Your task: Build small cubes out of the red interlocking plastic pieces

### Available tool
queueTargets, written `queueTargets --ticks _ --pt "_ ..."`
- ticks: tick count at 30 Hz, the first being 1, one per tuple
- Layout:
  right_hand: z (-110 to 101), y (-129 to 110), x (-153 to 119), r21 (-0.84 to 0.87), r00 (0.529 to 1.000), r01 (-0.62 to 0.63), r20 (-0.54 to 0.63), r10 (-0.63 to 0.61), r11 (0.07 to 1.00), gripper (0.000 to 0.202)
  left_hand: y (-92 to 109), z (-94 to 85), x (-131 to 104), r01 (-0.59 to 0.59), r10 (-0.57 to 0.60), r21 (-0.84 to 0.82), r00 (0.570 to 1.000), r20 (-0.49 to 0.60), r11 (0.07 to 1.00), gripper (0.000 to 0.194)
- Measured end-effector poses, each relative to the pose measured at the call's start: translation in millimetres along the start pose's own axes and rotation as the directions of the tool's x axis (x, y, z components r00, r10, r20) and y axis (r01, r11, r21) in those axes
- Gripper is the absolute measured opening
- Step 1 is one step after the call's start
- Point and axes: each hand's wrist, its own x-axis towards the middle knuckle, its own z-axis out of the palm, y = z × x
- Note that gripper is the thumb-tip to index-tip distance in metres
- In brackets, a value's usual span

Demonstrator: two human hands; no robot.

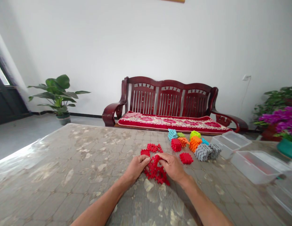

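Observation:
A structure of joined red toothed pieces [157, 173] rests on the patterned tablecloth [89, 175] in front of me. From its left side my left hand [137, 165] pinches a red part between thumb and fingers. On the other side my right hand [171, 164] is closed on the same structure near its upper middle. The fingers hide some of the joints. Just right of my right hand lies a separate flat red piece [186, 158]. Behind it stands a short red stack [176, 145].
Blue, orange, lime and grey stacks [202, 152] stand at the back right. Two clear plastic boxes [255, 168] sit farther right, near purple flowers [281, 121]. A wooden bench [170, 97] is beyond the table, and a potted plant [60, 94] stands at left.

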Motion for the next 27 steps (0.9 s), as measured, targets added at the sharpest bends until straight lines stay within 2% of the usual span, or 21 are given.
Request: queueTargets --ticks 3,7,10,13,16,19,22,27 --pt "-2.9 9.1 -0.3 0.05 0.999 -0.017 -0.042 0.019 0.999 0.035 2.6 -5.4 0.3 0.026 -0.026 -0.014 0.999 -0.022 1.0 0.058" --pt "-9.6 32.6 -4.5 -0.097 0.955 -0.167 -0.263 0.136 0.981 0.036 0.2 -23.9 5.3 0.031 -0.015 0.09 0.985 -0.174 0.995 0.058" --pt "-11.6 44.5 -8.4 -0.223 0.937 -0.221 -0.32 0.143 0.949 0.035 -3.9 -33.8 8.3 0.043 0.008 0.183 0.963 -0.27 0.982 0.049" --pt "-8.7 46.5 -12.1 -0.323 0.963 -0.179 -0.249 0.099 0.929 0.035 -6.2 -37.2 7.5 0.041 0.066 0.301 0.94 -0.335 0.953 0.04" --pt "-4.1 45.3 -15.6 -0.333 0.989 -0.112 -0.128 0.073 0.936 0.041 -7.0 -39.2 5.3 0.063 0.107 0.421 0.923 -0.368 0.905 0.039" --pt "-1.8 45.3 -16.7 -0.319 0.992 -0.108 -0.097 0.081 0.942 0.052 -8.0 -41.6 4.9 0.082 0.104 0.424 0.912 -0.398 0.902 0.041" --pt "-2.6 44.7 -13.3 -0.335 0.989 -0.143 -0.082 0.122 0.931 0.053 -9.3 -42.6 5.8 0.09 0.11 0.435 0.903 -0.414 0.896 0.038" --pt "-5.5 38.8 -4.3 -0.385 0.99 -0.117 0.031 0.14 0.916 0.059 -9.5 -41.7 6.4 0.117 0.084 0.463 0.916 -0.392 0.879 0.036"
